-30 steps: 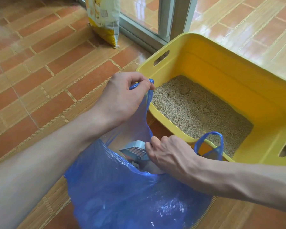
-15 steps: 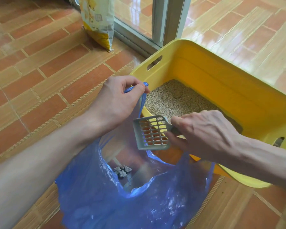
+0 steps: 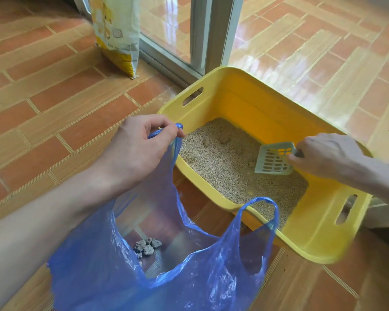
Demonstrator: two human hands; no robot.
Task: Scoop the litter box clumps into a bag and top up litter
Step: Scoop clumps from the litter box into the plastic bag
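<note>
The left hand [image 3: 135, 151] is pinching one handle of the blue plastic bag [image 3: 189, 272], holding its mouth open just beside the yellow litter box [image 3: 252, 97]. Grey clumps [image 3: 147, 246] are lying at the bag's bottom. The right hand [image 3: 323, 154] is gripping the handle of the slotted grey scoop [image 3: 274, 158], tilting its blade onto the beige litter [image 3: 225, 167]. A litter sack [image 3: 116, 32] is standing by the sliding door frame [image 3: 213, 32].

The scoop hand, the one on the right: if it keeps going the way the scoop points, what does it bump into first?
Probably the litter. The right hand holds the grey scoop tilted down and leftward, its front edge just above or already touching the grains. A small clump lies right ahead; depth is unclear.
</note>
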